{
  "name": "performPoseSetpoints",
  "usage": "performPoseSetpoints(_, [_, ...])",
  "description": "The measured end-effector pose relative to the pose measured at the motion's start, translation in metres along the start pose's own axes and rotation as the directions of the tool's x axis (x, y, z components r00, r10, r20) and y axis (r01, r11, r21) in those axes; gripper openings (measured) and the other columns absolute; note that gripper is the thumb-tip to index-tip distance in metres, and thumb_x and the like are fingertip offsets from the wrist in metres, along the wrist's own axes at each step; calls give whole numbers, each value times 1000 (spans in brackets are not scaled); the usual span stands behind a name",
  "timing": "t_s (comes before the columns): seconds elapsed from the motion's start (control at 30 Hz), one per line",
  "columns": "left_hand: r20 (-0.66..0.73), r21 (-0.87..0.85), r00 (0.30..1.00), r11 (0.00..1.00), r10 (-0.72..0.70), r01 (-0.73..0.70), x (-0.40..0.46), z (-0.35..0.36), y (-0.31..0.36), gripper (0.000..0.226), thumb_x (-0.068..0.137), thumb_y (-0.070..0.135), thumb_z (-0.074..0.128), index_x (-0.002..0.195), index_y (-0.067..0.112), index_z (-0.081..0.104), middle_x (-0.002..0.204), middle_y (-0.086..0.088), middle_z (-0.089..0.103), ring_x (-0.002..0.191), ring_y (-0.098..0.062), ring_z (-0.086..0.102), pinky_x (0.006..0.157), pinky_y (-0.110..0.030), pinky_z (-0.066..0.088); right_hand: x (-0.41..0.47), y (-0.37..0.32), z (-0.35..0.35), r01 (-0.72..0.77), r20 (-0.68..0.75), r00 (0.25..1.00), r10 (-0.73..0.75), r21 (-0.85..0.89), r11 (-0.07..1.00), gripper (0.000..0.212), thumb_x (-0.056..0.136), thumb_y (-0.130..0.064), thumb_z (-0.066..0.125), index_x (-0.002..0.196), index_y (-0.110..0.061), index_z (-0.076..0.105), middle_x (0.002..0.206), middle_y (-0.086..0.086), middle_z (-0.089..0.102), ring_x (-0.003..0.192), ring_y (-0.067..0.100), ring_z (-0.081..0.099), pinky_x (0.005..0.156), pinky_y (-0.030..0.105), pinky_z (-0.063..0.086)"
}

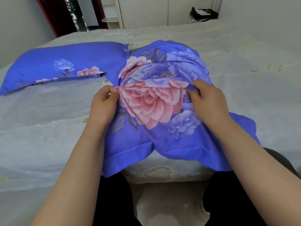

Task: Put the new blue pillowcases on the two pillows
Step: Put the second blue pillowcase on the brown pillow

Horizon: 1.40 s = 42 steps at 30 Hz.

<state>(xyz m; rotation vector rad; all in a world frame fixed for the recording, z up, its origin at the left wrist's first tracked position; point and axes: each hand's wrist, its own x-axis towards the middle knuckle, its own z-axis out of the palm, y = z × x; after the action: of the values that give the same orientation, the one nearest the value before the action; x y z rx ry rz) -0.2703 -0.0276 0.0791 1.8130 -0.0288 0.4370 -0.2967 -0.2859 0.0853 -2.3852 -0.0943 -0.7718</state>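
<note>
I saw left hand and right hand each pinching a fold of the near pillowcase; second pillow lay left.

Setting: bedroom in a home. Evidence: wide bed filling most of the view, covered in a pale sheet with faint yellow patterning; one pillow in a blue flowered case lying flat at the left, a second pillow in matching fabric at the near edge; pale wardrobe doors along the far wall; small rounded corner shelves beside them; dark red curtain at a window, upper left; black bag beyond the far side of the bed.
</note>
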Motion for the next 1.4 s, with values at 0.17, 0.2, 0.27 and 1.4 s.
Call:
performPoseSetpoints(0.17, [322,-88,916,956,-239,281,13,6,14,20,92,14,51,76,10,62,61,4,66,52,-8,59,55,-19,47,33,32,-5,-455,356,880,315,443,772,30,83,-26,70,81,3,65,69,15,52,64,18,45,66,30,35])
performPoseSetpoints(0.2, [375,-51,887,949,-270,311,15,6,13,20,92,19,54,80,9,66,68,-1,70,57,-12,63,59,-21,50,33,38,-7,-518,409,845,345,463,719,36,79,-28,73,90,7,66,75,18,55,69,21,47,68,32,36])
performPoseSetpoints(0.27, [414,37,856,946,-308,323,17,1,7,28,91,32,59,81,9,70,79,-7,73,68,-16,67,67,-23,51,32,48,-7,-546,459,815,354,405,733,37,76,-34,76,89,0,67,74,17,53,68,22,44,66,31,35])
performPoseSetpoints(1.4, [576,-634,775,456,-261,625,-28,-18,-48,47,35,26,89,76,8,78,83,-8,74,75,-19,72,59,-28,57,-33,71,-17,-707,704,682,201,704,-66,38,69,-45,54,72,-17,79,80,3,75,70,16,72,52,25,55])
